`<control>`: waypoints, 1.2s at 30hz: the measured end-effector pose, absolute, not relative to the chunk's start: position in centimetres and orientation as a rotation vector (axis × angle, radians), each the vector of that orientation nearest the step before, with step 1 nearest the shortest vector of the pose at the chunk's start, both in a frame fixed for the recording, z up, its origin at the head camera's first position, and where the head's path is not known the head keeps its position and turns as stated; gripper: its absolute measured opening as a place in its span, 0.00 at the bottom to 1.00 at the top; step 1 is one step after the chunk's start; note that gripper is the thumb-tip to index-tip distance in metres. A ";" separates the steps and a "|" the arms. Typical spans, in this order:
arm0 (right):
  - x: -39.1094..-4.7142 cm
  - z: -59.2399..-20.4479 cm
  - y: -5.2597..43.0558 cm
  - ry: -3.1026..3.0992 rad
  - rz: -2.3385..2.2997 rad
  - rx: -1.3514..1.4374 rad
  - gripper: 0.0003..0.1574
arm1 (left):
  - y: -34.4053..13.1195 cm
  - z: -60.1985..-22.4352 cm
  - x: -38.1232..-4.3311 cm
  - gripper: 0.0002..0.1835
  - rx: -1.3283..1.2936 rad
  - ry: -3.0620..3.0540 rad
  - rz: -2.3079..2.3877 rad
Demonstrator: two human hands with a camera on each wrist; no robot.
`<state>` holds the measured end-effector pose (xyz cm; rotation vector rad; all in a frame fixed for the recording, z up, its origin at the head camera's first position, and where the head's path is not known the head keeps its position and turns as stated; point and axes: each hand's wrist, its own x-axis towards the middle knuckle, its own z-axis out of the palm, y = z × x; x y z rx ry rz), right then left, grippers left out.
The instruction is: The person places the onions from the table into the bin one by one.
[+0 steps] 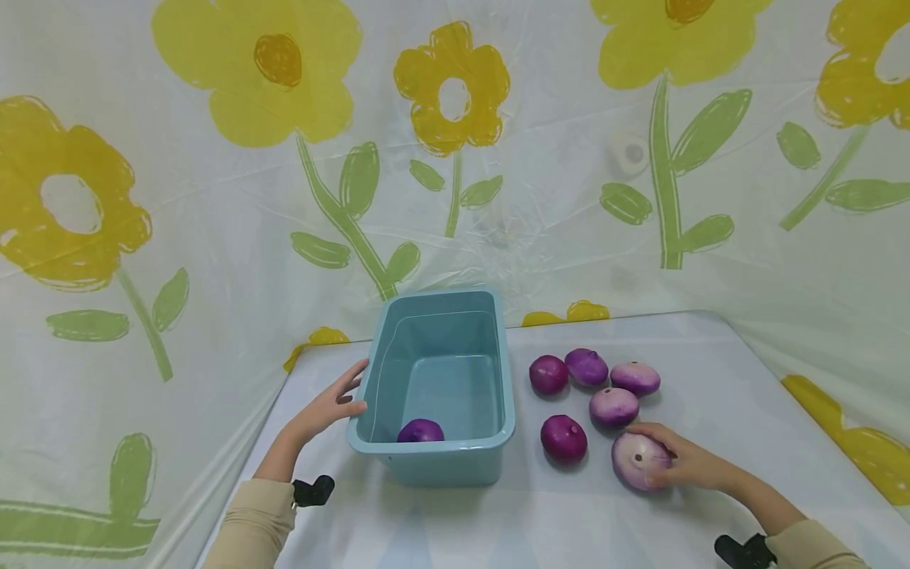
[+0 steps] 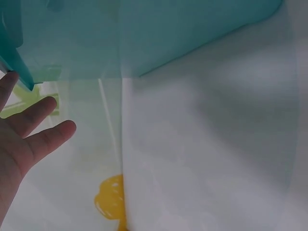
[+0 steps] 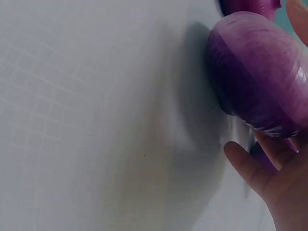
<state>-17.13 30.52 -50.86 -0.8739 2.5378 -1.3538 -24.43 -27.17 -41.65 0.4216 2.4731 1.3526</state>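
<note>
A pale purple onion (image 1: 636, 461) lies at the right in the head view, and my right hand (image 1: 684, 462) grips it between thumb and fingers. In the right wrist view this onion (image 3: 262, 72) shows a darker purple side, with the fingers around its edge. My left hand (image 1: 329, 411) is at the left rim of a blue-green plastic bin (image 1: 434, 447), its fingers spread and fairly straight. The left wrist view has those fingertips right by the bin's rim (image 2: 21, 72). Inside the bin, at its near end, sits one purple onion (image 1: 421, 431), partly hidden by the front wall.
Several more onions lie between the bin and my right hand: a dark purple one (image 1: 564, 439) nearest the bin, a paler one (image 1: 614, 407) just beyond the held onion, others farther back. A flower-printed sheet (image 1: 540, 197) hangs behind the white table (image 1: 455, 529).
</note>
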 end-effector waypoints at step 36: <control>-20.0 -46.8 30.2 2.537 -1.240 -0.751 0.43 | -27.1 -42.1 -26.2 0.43 0.500 2.515 1.324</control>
